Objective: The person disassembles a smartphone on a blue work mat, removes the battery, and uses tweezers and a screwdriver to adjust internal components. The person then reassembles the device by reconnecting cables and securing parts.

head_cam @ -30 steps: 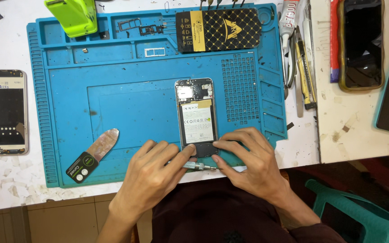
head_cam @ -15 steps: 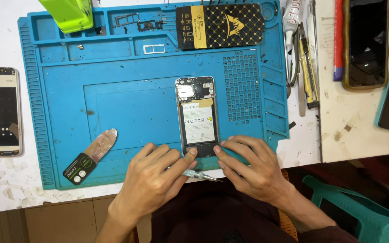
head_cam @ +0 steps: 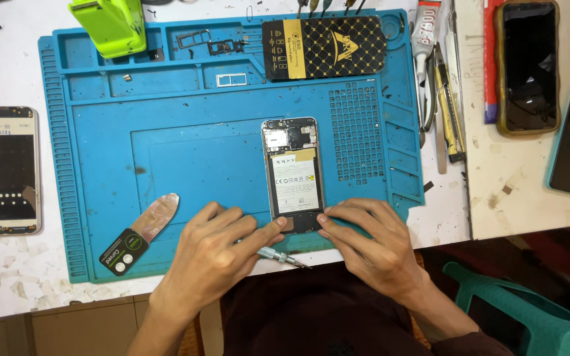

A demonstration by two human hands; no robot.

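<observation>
An opened phone (head_cam: 293, 175), back cover off and its battery and circuit board bare, lies flat on the blue repair mat (head_cam: 186, 165), reaching away from the hands, with its near end lodged between their fingertips. The left hand (head_cam: 216, 254) presses thumb and forefinger against the near-left corner while a small screwdriver (head_cam: 284, 257) lies tucked under its palm side; whether it grips the tool or only rests over it I cannot tell. The right hand (head_cam: 367, 240) lies with fingers flat and loose against the near-right corner, pinning rather than clasping. The phone looks light, thin and rigid, but fragile where the board and thin cables show; it is best held by its metal side rails, never by the exposed middle. Left of the left hand lies a flat prying blade (head_cam: 141, 232).
</observation>
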